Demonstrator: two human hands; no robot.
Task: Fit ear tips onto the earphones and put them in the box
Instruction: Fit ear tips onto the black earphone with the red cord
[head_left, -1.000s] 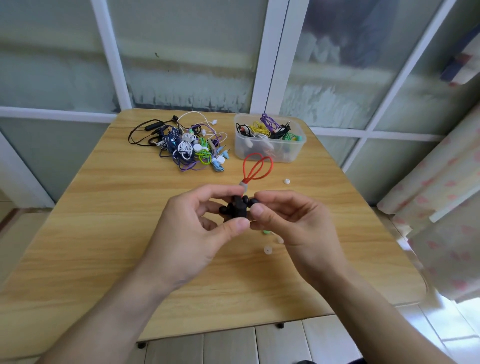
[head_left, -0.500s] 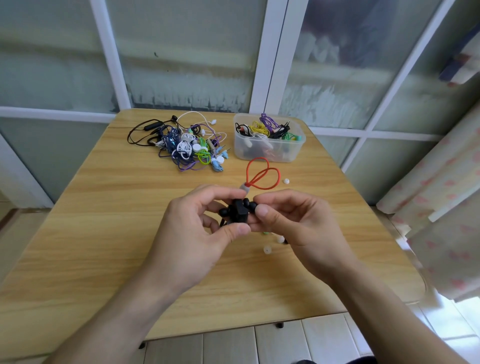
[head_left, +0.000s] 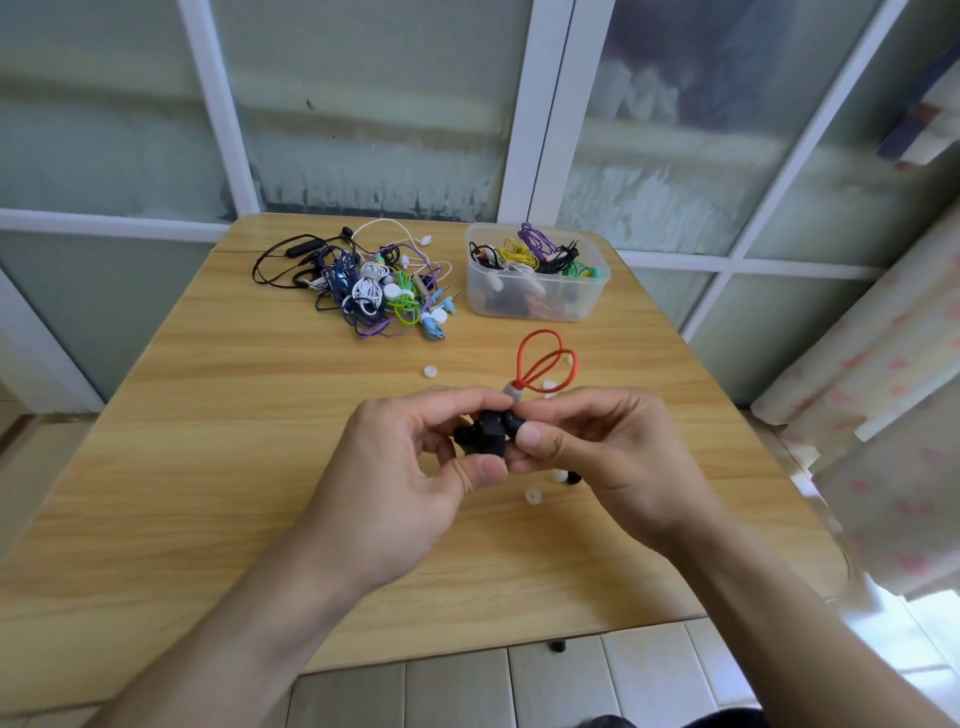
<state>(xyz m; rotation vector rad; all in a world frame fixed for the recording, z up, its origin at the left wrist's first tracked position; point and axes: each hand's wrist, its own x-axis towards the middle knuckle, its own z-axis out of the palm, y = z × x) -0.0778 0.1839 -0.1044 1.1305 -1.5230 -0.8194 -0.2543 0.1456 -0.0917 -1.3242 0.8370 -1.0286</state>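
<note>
Above the middle of the wooden table (head_left: 208, 467), my left hand (head_left: 405, 483) and my right hand (head_left: 608, 452) both pinch a pair of black earphones (head_left: 485, 434) with a looped red cord (head_left: 543, 358) sticking up behind them. My right thumb and fingers press on the right earbud's black tip. A clear plastic box (head_left: 535, 278) with several coiled earphones stands at the far right of the table. Loose white ear tips (head_left: 533, 494) lie on the table under and around my hands, one more white ear tip (head_left: 429, 371) farther left.
A tangled pile of earphones (head_left: 369, 291) in black, white, purple, green and blue lies at the table's far side, left of the box. Frosted windows stand behind the table. A patterned curtain (head_left: 883, 415) hangs at the right edge.
Both hands have kept their hold on the black earphones and have shifted slightly away from me. The red cord loop has swung a little between frames.
</note>
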